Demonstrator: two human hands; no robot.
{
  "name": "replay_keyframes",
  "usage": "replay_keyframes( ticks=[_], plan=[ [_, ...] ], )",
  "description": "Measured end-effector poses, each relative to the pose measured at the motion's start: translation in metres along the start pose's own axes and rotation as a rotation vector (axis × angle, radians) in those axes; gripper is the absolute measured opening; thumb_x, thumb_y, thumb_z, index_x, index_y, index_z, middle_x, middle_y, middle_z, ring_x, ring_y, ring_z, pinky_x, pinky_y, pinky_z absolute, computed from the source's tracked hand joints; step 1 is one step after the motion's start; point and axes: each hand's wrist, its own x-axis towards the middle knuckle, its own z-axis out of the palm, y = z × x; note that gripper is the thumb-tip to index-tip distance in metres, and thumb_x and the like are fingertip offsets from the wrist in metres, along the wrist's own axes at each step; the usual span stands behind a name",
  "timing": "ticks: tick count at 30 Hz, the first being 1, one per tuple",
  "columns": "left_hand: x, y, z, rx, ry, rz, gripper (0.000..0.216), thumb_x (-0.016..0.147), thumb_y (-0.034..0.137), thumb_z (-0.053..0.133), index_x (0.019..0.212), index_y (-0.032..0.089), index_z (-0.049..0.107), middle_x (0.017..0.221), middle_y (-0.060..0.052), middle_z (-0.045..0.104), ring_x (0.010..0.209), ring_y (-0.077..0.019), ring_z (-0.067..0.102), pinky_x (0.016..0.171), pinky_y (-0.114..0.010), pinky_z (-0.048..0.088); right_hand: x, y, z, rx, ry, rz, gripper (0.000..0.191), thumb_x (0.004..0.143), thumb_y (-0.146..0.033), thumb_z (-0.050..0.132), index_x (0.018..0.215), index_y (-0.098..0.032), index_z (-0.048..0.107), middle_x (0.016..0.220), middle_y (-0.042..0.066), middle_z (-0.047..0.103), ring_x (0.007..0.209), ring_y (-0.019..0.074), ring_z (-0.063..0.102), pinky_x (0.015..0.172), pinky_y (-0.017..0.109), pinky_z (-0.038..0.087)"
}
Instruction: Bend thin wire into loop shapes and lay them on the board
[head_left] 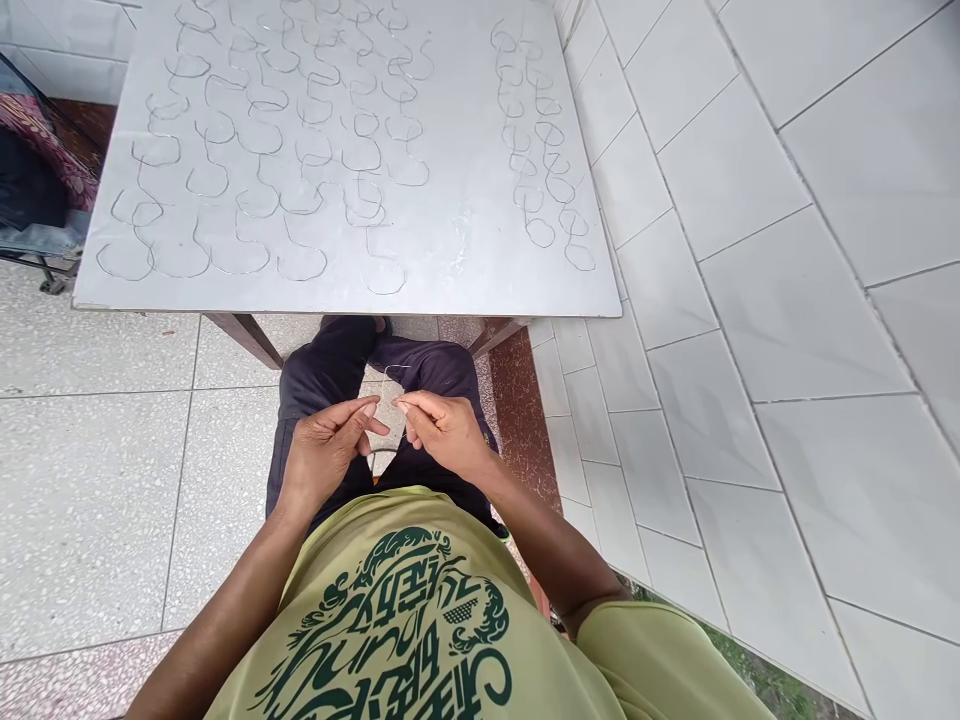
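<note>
On the left hand (pixel 326 460) and the right hand (pixel 444 432), the fingers (pixel 361 412) are pinched in narrow, and I can see a thin wire (pixel 391 376) held between the two hands. The wire is very thin from where I watch, so I can't be sure just where each hand grips it, but it looks held by both. A bit of it curves up above the hands. Both hands are over the person's dark pants (pixel 330 365), just in front of a light green shirt (pixel 315 590) with a dark green print. Past the knees is a white surface (pixel 465 285) on wooden legs (pixel 244 337). Many bent wires (pixel 300 263) with curly loops lie on it, well apart from the hands. A speckled tile floor (pixel 97 500) is below, and shiny white tiles (pixel 750 300) are to the right.
</note>
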Motion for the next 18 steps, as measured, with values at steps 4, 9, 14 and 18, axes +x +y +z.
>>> replay_keyframes(
  ticks=[4,9,14,18],
  plan=[
    [-0.0038,0.0012,-0.0011,-0.238,-0.042,-0.152,0.042,0.078,0.043,0.087,0.107,0.014,0.079,0.087,-0.01,0.079,0.06,-0.0123,0.064,0.046,-0.02,0.044,0.0001,0.0011,0.0024,0.004,-0.003,0.021,0.025,0.104,-0.031,0.054,0.103,-0.018,0.075,0.064,-0.003,0.066,0.054,0.0077,0.061,0.061,0.018,0.048],
    [-0.0037,0.0012,-0.0053,-0.318,-0.018,-0.182,0.036,0.074,0.039,0.091,0.096,0.013,0.082,0.084,-0.009,0.079,0.065,-0.0152,0.069,0.06,-0.026,0.058,-0.0018,0.0019,0.0056,-0.01,-0.077,0.02,0.024,0.104,-0.028,0.054,0.102,-0.018,0.075,0.066,-0.003,0.067,0.06,0.009,0.066,0.064,0.018,0.048],
    [-0.0013,0.0009,-0.0075,-0.34,-0.084,-0.195,0.033,0.074,0.037,0.091,0.097,0.014,0.084,0.078,-0.006,0.075,0.06,-0.011,0.063,0.053,-0.022,0.051,-0.0024,-0.0023,0.0031,-0.014,-0.138,0.015,0.025,0.104,-0.029,0.053,0.099,-0.02,0.075,0.065,-0.003,0.068,0.058,0.0093,0.063,0.065,0.019,0.049],
    [0.0001,-0.0017,-0.0073,-0.333,-0.087,-0.191,0.031,0.075,0.037,0.09,0.094,0.014,0.083,0.075,-0.006,0.072,0.057,-0.0095,0.058,0.048,-0.019,0.044,-0.0038,-0.0029,0.0046,-0.01,-0.177,0.008,0.025,0.104,-0.027,0.052,0.094,-0.02,0.074,0.065,-0.003,0.068,0.058,0.0096,0.063,0.064,0.019,0.049]
  ],
)
